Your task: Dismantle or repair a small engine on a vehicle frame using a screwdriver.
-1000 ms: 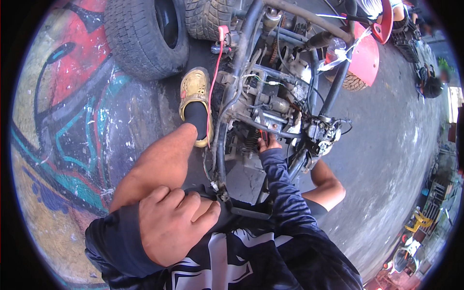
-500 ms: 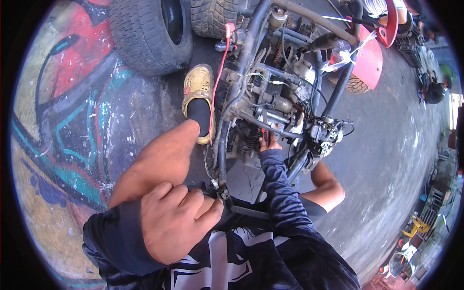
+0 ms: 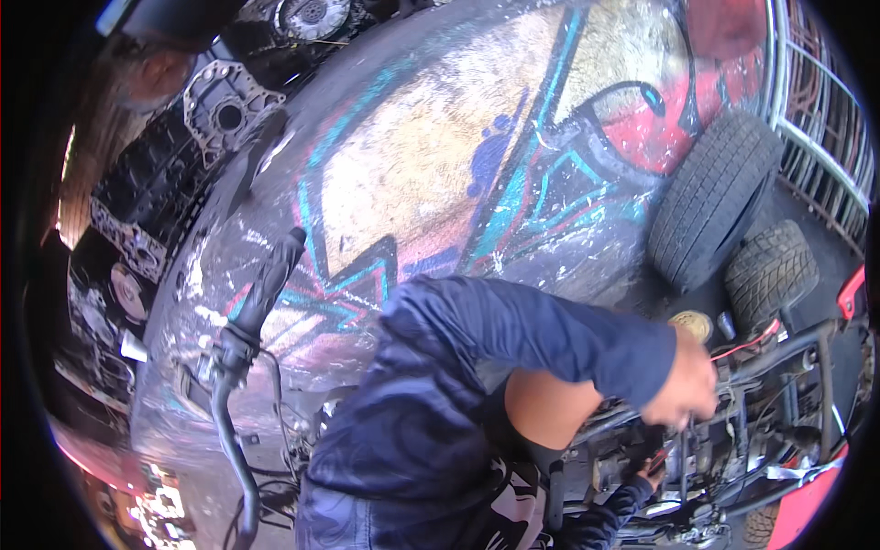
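My left hand (image 3: 683,380) is over the bare tube frame (image 3: 779,357) of a vehicle, its back turned up. Its fingers bend downward and are blurred, so whether they hold anything does not show. Lower down among the engine parts is my right hand (image 3: 649,472), its fingers closed around a red-handled tool (image 3: 657,458) whose other end is hidden. Just above the frame, a red cable (image 3: 733,348) runs between the left hand and the tires. My bent knee (image 3: 550,408) shows under the left sleeve.
A large tire (image 3: 710,202) and a smaller tire (image 3: 773,270) are beyond the frame. A handlebar (image 3: 229,394) stands at left, with engine blocks (image 3: 151,174) behind it. The floor is painted (image 3: 431,165). A metal grille (image 3: 825,119) is at far right.
The view has swung left, bringing the handlebar and engine blocks in. My left hand has left my knee and reached over the frame. My right hand stays among the engine parts with the red-handled tool.
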`<action>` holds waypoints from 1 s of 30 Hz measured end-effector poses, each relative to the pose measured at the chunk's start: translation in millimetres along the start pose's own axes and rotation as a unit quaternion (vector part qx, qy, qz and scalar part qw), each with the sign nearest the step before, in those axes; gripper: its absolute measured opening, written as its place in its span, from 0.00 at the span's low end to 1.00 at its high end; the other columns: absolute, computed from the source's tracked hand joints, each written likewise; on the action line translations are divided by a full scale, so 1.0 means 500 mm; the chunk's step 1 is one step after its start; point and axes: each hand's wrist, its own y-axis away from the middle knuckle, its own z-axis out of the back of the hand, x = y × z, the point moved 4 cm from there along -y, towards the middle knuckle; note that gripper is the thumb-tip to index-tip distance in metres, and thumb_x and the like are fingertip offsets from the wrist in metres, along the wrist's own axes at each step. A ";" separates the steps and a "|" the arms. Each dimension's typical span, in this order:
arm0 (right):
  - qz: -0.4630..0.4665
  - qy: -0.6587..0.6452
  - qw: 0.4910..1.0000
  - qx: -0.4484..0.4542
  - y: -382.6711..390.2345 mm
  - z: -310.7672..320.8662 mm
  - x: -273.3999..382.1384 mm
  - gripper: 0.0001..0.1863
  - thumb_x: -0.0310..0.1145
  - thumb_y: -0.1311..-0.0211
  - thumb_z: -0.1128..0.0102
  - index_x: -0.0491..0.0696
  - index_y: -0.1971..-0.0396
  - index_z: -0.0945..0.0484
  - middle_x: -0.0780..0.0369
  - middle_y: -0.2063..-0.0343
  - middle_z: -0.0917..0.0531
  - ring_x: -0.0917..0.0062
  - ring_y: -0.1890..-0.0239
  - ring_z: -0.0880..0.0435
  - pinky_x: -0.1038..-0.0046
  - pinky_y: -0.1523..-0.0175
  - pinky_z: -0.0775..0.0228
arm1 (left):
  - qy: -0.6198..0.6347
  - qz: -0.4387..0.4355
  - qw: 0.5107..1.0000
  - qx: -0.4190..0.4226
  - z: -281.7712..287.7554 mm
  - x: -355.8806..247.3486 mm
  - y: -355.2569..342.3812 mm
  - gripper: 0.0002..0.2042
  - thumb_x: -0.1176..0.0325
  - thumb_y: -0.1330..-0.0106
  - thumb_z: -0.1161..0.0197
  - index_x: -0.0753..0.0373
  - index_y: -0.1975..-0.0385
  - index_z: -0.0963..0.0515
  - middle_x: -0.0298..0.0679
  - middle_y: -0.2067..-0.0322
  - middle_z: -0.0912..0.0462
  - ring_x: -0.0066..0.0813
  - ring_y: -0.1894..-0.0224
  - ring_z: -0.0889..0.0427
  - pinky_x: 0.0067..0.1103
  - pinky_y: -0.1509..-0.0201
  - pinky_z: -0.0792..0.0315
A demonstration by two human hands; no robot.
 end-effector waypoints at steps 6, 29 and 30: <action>0.050 -0.067 0.996 -0.038 0.051 0.075 -0.016 0.39 0.53 0.48 0.39 0.47 0.40 0.38 0.48 0.49 0.27 0.57 0.50 0.25 0.65 0.48 0.32 | -0.429 0.336 0.798 -0.256 0.375 0.033 0.177 0.15 0.55 0.46 0.37 0.57 0.63 0.20 0.42 0.64 0.20 0.41 0.62 0.20 0.32 0.57 0.26; 0.048 -0.294 0.953 -0.058 0.112 0.148 0.023 0.29 0.45 0.49 0.39 0.51 0.47 0.32 0.50 0.62 0.20 0.55 0.59 0.21 0.63 0.55 0.28 | -0.058 -0.014 0.995 0.074 0.034 -0.731 -0.526 0.36 0.45 0.47 0.39 0.51 0.40 0.43 0.52 0.45 0.35 0.49 0.45 0.31 0.39 0.46 0.32; 0.031 -0.298 0.953 -0.046 0.122 0.169 0.010 0.28 0.44 0.48 0.39 0.51 0.47 0.32 0.49 0.62 0.20 0.55 0.59 0.21 0.62 0.55 0.28 | -0.037 -0.034 0.995 0.083 0.060 -0.752 -0.526 0.36 0.46 0.47 0.39 0.51 0.39 0.44 0.52 0.44 0.36 0.50 0.44 0.32 0.40 0.46 0.32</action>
